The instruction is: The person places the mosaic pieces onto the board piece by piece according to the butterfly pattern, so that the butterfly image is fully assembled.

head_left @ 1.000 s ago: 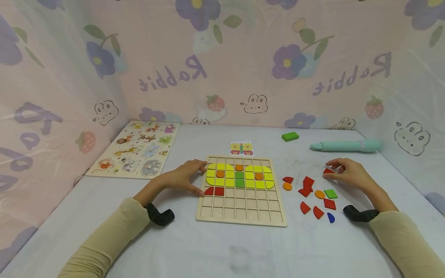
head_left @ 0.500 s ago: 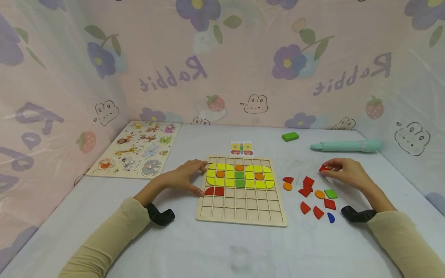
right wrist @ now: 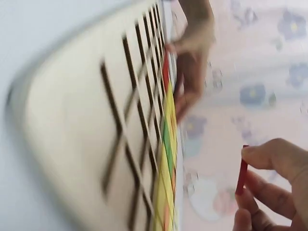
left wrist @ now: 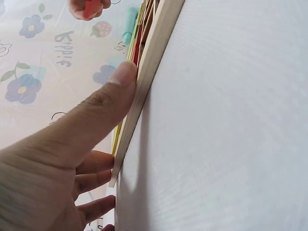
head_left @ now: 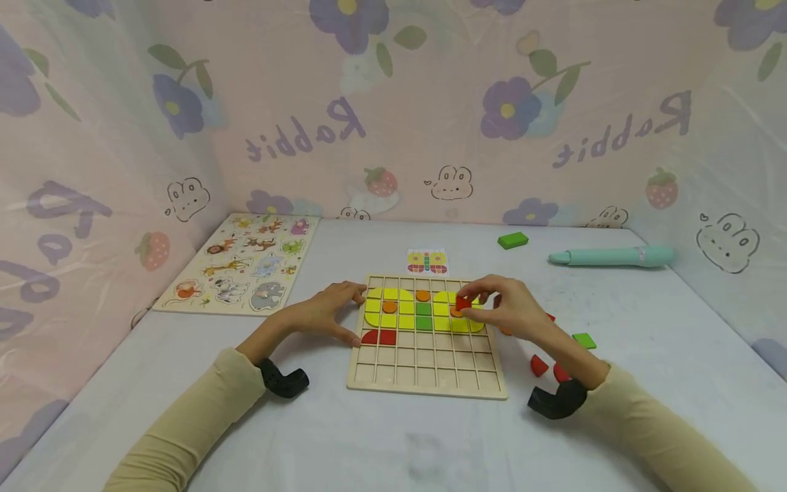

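Observation:
My right hand [head_left: 515, 307] pinches a red square tile [head_left: 462, 303] between thumb and fingers, above the right part of the wooden grid board [head_left: 427, 377]. In the right wrist view the tile [right wrist: 242, 171] shows edge-on, clear of the board. On the board lie yellow tiles [head_left: 390, 295], orange discs [head_left: 423, 296] and two green squares [head_left: 423, 316]. A red rounded piece [head_left: 370, 337] and a red square [head_left: 388, 337] sit side by side at its left. My left hand [head_left: 326, 316] rests against the board's left edge, thumb [left wrist: 108, 98] and fingertips touching it.
Behind the board lies a butterfly pattern card [head_left: 427, 262]. An animal puzzle board [head_left: 236, 266] is at the left. A green block [head_left: 513, 240] and a mint-coloured cylinder [head_left: 611, 257] lie at the back right. Loose red pieces [head_left: 539, 366] and a green square [head_left: 584, 340] are partly behind my right arm.
My right hand picked up the red tile from the table at the right and carried it left over the board. My left hand stayed at the board's edge.

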`<move>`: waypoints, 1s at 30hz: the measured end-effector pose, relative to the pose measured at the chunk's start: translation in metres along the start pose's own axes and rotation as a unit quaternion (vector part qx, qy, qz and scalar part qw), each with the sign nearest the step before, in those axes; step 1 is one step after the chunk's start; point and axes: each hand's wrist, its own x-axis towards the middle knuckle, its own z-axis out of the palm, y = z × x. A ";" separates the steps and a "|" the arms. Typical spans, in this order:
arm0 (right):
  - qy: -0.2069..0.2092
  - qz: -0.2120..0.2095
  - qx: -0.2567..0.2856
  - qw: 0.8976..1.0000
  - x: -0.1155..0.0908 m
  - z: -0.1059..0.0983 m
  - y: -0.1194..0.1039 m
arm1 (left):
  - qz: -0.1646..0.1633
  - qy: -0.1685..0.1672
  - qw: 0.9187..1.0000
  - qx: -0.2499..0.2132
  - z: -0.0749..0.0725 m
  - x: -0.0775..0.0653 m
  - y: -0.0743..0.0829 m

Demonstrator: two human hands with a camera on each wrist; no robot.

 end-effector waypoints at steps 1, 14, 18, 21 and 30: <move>-0.009 -0.011 0.008 1.000 0.002 0.007 -0.006 | 0.000 0.000 1.000 -0.002 0.000 0.000 0.000; -0.074 -0.087 -0.004 0.993 0.016 0.068 -0.032 | -0.012 -0.006 1.000 -0.004 0.000 0.001 0.001; -0.076 -0.097 -0.015 0.992 0.019 0.074 -0.028 | -0.013 -0.006 1.000 -0.005 0.000 0.001 0.001; -0.077 -0.090 -0.020 0.993 0.020 0.076 -0.026 | -0.013 -0.007 1.000 -0.005 0.000 0.000 0.002; -0.071 -0.103 -0.032 0.992 0.022 0.079 -0.023 | -0.009 -0.005 1.000 -0.004 0.000 0.001 -0.001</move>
